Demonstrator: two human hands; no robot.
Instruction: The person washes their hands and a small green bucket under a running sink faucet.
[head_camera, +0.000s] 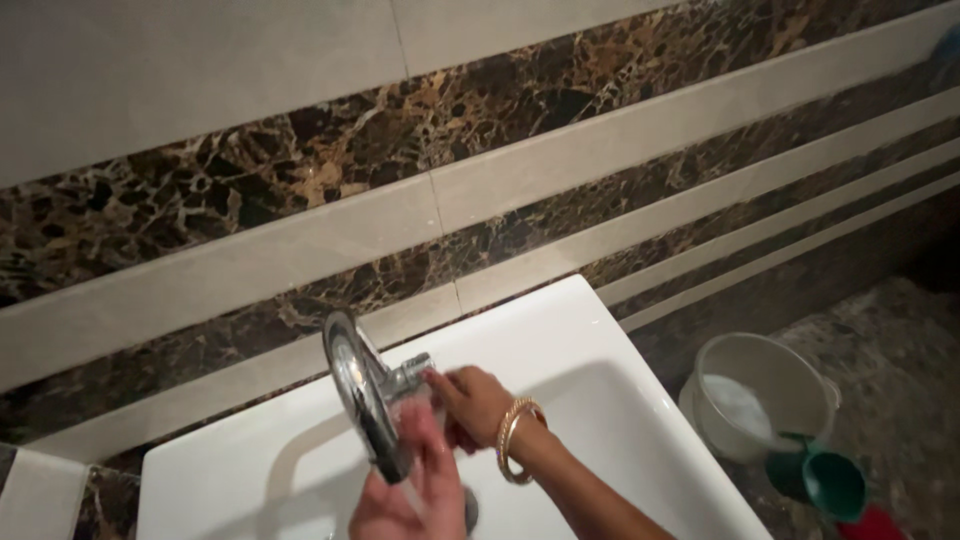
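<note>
Right hand, lower centre of the frame: fingers bunched together, tips pressed on the lever at the side of the chrome tap. Gold bangles on that wrist.

Left hand, bottom centre: palm open, fingers spread apart, held flat just under the tap's spout and touching its lower end. It grips nothing.

The tap curves up over the middle of the white washbasin, both hands around it, right hand beside, left hand below. The drain is partly hidden behind the left hand.

Containers: white bucket on the floor at right of the frame, holding what looks like soapy water. Green mug just beside it at lower right, lying on its side, contents not visible. Something red at the bottom edge, too cut off to tell.

Edges: the basin's back rim meets the brown marbled and beige striped tiled wall; its right rim falls away toward the bucket. Open basin surface lies right of the right wrist.
</note>
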